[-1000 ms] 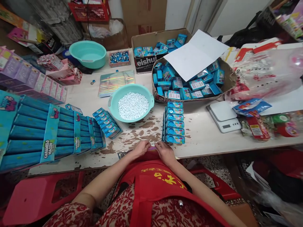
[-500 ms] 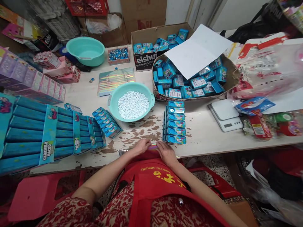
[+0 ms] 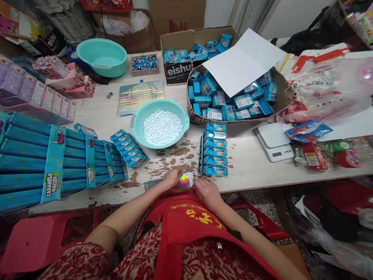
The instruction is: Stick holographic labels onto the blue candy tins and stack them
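A shiny rainbow holographic sheet (image 3: 185, 179) lies at the table's front edge against my red apron, with a pale strip at its right end. My left hand (image 3: 173, 177) is closed on its left part, fingertips pinching the film. At the pale end, my right hand (image 3: 208, 191) has its fingers curled in and pressed together on the sheet's edge. Part of the sheet is hidden by my left wrist and shows again to the left of it. Just beyond my right hand stands a row of blue candy tins (image 3: 215, 151) in a display box.
A turquoise basin of white candies (image 3: 134, 128) sits ahead, with a stack of holographic sheets (image 3: 125, 99) behind it. Blue display boxes (image 3: 52, 167) fill the left. Cartons of blue tins (image 3: 288, 97) stand at the back, partly under white paper (image 3: 247, 58). A digital scale (image 3: 275, 142) lies right.
My hands have drawn slightly apart, and more of the shiny sheet and its pale end now shows between them. The camera view has shifted a little.
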Tool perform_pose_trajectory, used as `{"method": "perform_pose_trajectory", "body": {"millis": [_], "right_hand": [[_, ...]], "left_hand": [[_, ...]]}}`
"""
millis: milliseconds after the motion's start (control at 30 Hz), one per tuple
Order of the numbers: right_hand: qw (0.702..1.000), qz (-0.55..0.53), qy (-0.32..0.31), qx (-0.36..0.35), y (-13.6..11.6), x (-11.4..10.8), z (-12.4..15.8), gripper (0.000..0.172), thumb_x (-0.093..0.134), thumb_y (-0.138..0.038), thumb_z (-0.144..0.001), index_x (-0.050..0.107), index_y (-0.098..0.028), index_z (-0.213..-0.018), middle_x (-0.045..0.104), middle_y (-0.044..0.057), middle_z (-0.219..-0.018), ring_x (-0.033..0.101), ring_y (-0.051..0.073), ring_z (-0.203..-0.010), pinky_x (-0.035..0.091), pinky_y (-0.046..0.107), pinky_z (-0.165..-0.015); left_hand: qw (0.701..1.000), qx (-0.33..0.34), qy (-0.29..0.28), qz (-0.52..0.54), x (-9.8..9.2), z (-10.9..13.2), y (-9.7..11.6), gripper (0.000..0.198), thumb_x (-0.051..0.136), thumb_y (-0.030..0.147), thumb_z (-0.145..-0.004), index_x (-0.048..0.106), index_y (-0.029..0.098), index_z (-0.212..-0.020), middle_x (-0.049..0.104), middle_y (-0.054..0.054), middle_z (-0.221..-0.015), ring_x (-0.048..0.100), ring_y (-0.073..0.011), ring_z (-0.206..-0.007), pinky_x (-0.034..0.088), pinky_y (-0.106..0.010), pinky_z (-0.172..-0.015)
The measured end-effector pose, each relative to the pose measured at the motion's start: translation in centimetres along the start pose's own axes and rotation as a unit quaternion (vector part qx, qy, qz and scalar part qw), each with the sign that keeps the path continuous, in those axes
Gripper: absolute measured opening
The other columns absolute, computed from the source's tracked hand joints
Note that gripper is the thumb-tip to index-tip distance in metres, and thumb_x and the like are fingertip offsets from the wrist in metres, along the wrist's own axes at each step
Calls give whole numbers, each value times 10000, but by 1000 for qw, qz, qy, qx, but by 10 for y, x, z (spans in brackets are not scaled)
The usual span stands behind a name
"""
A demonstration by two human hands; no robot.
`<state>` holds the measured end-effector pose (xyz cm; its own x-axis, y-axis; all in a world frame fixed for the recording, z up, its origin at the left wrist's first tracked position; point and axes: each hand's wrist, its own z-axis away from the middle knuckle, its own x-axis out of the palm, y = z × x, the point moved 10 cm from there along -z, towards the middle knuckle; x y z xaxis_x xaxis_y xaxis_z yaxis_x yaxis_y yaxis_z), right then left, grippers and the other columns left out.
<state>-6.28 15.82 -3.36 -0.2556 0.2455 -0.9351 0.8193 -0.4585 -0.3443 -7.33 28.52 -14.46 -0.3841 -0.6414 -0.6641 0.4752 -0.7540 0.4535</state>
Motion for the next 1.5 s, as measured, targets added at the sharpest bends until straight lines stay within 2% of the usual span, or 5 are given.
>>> {"method": "perform_pose_trajectory", "body": {"millis": [233,400,1067,1333,1500], "right_hand": [[929,-294,97,205,31,-104,24,161,474,-290,-917,557,-191,-820,601,13,-777,555,129,-697,420,220,-639],[863,-386,134,298,45,-104,33,212,524,-386,-877,575,-191,-809,597,-9,-725,529,119,-623,414,219,-583],[841,-242,318,366,90,-84,37,242,597,-415,-773,662,-185,-734,470,89,-1025,474,243,-1055,406,405,-880],[746,-378,331,438,114,-60,47,367,673,-438,-666,472,-188,-843,557,103,-1046,554,213,-944,490,352,-753],[724,-402,309,468,110,-57,47,572,689,-477,-650,433,-185,-1070,540,117,-1097,543,208,-961,498,325,-744]], "left_hand": [[945,155,70,281,-64,43,63,393,392,420,-885,572,185,-1144,611,-92,-1171,545,-219,-1079,412,-334,-915],[873,205,-88,433,-55,78,128,429,669,408,-693,590,172,-1043,642,-63,-1011,608,-180,-873,483,-287,-763],[929,199,-23,312,-67,36,136,99,419,269,-822,382,206,-889,470,77,-545,437,-96,-512,338,-210,-526],[942,108,-19,317,-42,17,120,140,423,266,-823,414,199,-945,566,53,-601,501,-101,-509,410,-226,-555],[965,86,59,242,-47,25,101,354,366,321,-874,492,154,-1161,651,-113,-1090,597,-206,-992,438,-360,-897]]}}
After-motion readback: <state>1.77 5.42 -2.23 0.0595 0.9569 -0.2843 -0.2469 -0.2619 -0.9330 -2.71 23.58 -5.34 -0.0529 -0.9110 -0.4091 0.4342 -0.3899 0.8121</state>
